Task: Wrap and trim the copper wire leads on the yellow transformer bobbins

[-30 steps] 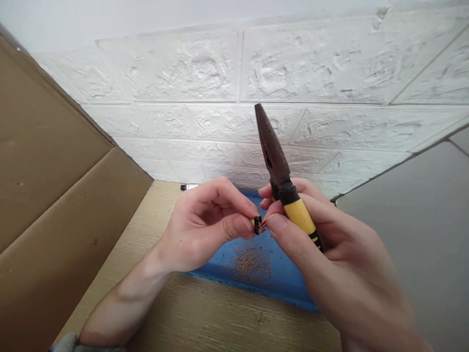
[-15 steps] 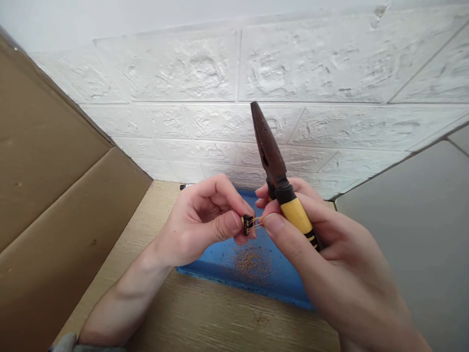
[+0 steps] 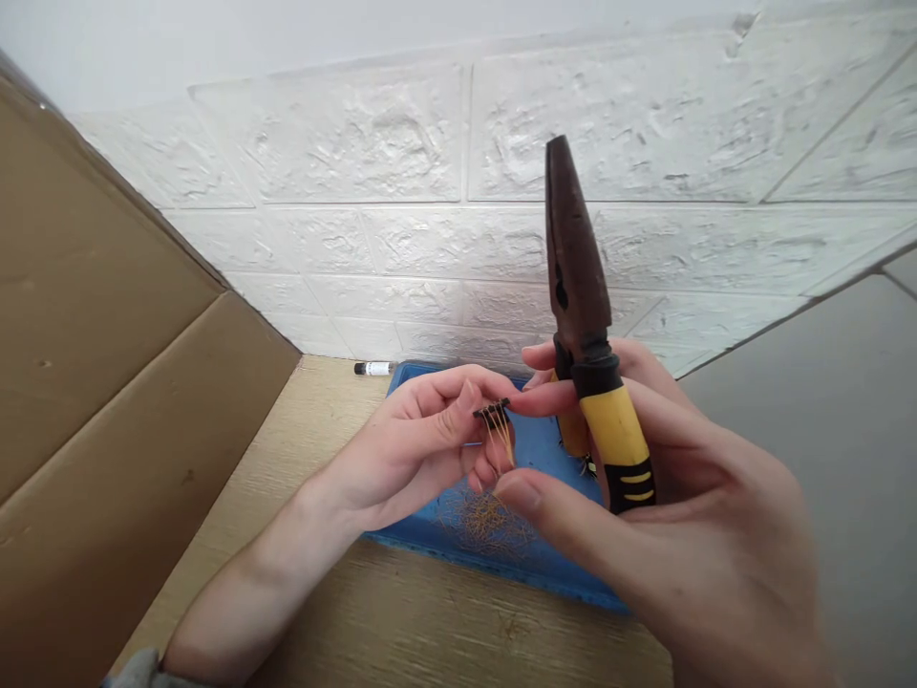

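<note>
My left hand [image 3: 422,449] pinches a small black comb-like part with thin copper wires [image 3: 494,420] hanging from it, grip narrow on its dark end, above the blue plastic tray [image 3: 430,377]. My right hand [image 3: 666,516] wraps rusty brown long-nose pliers with yellow-and-black rubber handles [image 3: 594,363], nose upright and closed; thumb and forefinger touch the wires. A tangle of copper wire clippings [image 3: 487,516] lies in the tray. Pale wood-grain desk [image 3: 387,621]; black-and-white marker [image 3: 373,368] by the embossed white brick wall [image 3: 358,191]; cardboard sheet [image 3: 107,363] at left.

The right hand [image 3: 666,535] hides most of the pliers' [image 3: 577,277] handles and runs off frame.
</note>
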A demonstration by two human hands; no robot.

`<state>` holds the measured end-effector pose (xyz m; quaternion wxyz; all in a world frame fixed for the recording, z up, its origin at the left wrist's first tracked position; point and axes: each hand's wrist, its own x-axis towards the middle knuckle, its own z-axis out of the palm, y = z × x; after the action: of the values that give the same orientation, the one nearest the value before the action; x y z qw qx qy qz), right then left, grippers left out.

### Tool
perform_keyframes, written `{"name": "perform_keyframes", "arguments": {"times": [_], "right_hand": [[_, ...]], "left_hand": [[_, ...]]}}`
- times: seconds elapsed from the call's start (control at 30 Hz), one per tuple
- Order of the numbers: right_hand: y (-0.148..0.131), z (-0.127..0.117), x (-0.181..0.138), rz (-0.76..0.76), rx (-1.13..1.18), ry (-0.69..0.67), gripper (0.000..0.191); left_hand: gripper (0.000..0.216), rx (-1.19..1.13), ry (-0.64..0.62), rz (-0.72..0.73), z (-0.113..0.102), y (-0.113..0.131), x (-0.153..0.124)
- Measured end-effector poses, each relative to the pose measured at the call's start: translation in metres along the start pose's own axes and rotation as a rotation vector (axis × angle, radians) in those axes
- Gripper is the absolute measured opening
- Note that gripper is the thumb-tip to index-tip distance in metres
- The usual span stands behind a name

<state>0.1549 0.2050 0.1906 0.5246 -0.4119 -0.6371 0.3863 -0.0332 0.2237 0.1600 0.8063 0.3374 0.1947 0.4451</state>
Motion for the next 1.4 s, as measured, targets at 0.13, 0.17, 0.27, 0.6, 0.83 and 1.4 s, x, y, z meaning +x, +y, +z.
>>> {"name": "perform_keyframes", "arguments": {"times": [0.13, 0.17, 0.27, 0.6, 0.83, 1.4], "right_hand": [[0.004, 0.001, -0.004, -0.071, -0.124, 0.021, 0.028], [0.004, 0.000, -0.005, -0.081, -0.124, 0.023, 0.027], [0.002, -0.001, -0.006, -0.025, -0.103, 0.028, 0.022], [-0.003, -0.001, 0.002, 0.040, 0.010, 0.000, 0.022], [-0.008, -0.008, -0.006, -0.009, -0.098, -0.047, 0.019], [-0.013, -0.007, -0.003, 0.040, -0.161, -0.060, 0.008]], "left_hand": [[0.035, -0.017, 0.110, 0.005, 0.004, -0.007, -0.002], [0.037, -0.030, 0.121, -0.007, 0.006, -0.008, -0.004], [0.039, -0.078, 0.115, -0.034, 0.010, -0.010, -0.007], [0.036, -0.015, 0.067, 0.020, 0.019, -0.008, -0.014], [0.044, 0.046, 0.040, 0.007, 0.023, -0.008, -0.022], [0.027, 0.025, 0.118, 0.016, 0.028, -0.010, -0.027]]}}
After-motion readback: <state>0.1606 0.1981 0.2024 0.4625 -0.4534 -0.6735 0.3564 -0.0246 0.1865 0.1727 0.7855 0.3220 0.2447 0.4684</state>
